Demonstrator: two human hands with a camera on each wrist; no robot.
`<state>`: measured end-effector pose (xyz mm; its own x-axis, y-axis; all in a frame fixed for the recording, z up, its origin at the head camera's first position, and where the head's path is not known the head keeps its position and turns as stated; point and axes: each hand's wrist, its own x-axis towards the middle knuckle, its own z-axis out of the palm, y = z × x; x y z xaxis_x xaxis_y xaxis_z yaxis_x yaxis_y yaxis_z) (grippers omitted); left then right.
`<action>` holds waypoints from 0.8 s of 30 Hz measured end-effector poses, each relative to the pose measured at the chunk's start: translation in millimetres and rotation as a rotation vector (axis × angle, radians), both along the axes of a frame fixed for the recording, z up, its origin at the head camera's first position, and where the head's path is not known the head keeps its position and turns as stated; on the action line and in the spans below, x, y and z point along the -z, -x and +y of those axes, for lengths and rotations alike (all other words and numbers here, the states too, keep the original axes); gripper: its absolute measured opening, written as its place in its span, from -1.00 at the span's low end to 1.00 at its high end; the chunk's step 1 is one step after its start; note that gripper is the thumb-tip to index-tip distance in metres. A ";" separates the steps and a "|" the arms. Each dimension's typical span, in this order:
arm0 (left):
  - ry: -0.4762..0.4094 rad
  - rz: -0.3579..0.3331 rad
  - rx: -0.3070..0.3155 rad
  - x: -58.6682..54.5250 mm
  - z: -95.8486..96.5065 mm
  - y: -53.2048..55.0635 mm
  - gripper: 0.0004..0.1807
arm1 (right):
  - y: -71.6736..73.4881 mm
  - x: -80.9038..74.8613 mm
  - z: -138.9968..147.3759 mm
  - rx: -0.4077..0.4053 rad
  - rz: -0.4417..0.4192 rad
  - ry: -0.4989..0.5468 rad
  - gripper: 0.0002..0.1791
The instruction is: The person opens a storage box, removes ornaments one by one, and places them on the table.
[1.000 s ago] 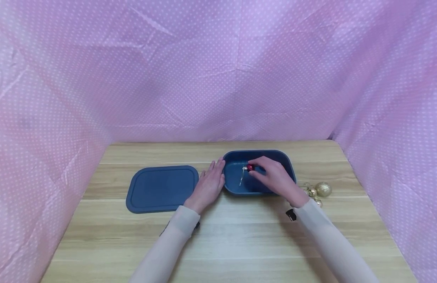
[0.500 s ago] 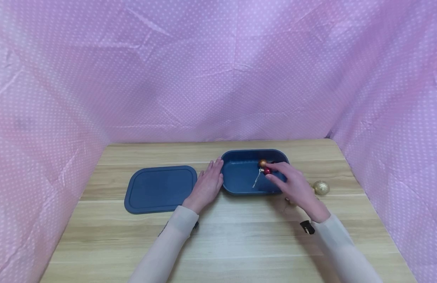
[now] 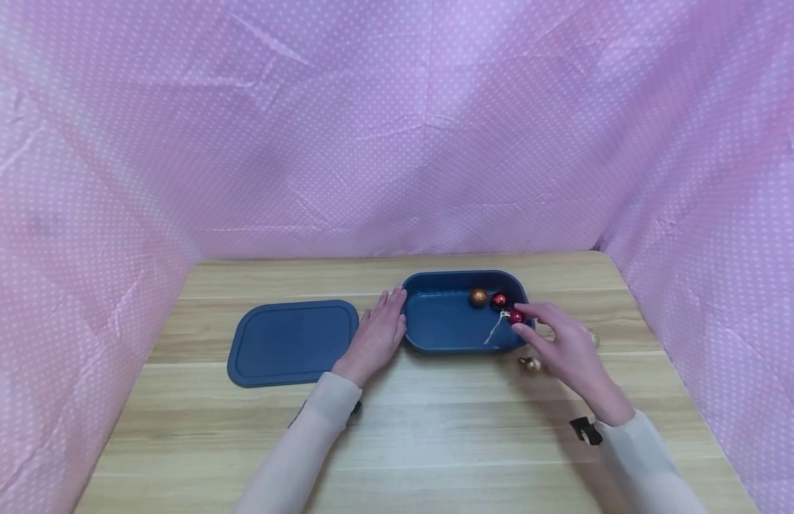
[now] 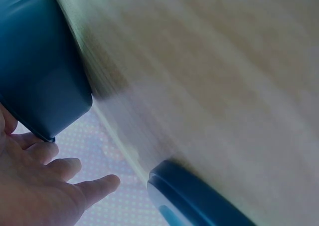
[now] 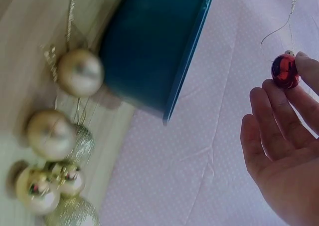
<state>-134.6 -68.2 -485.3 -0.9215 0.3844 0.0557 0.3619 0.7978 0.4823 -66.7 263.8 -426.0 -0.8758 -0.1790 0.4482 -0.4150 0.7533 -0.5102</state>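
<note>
My right hand (image 3: 567,350) pinches a small shiny red Christmas bauble (image 3: 516,317) between thumb and fingertips, over the right end of a dark blue rectangular box (image 3: 435,325). A gold string hangs from this bauble. In the right wrist view the held red bauble (image 5: 285,71) is raised beyond the box rim (image 5: 174,91). Inside the box lie an orange bauble (image 3: 478,297) and another red bauble (image 3: 499,300). My left hand (image 3: 374,339) rests against the box's left side with its fingers extended; the left wrist view shows fingers (image 4: 65,167) at the box rim.
A flat blue lid (image 3: 294,343) lies on the wooden table (image 3: 397,442), left of the box. Several gold baubles (image 5: 52,134) sit on the table right of the box, partly hidden by the right hand in the head view. Pink dotted cloth (image 3: 397,143) hangs behind.
My right hand has moved right with the red bauble, from the box's middle to its right end. The orange and other red bauble have come into view. The left hand stays put.
</note>
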 end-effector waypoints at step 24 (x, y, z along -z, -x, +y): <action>0.007 -0.026 -0.009 -3.3 2.2 -1.6 -0.39 | -36.6 11.8 57.7 0.155 -0.001 0.088 -0.59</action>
<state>-133.0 -66.0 -482.1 -0.9260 0.3764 0.0291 0.3423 0.8045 0.4854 -30.2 321.4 -437.8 -0.8903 -0.0018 0.4555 -0.2969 0.7606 -0.5773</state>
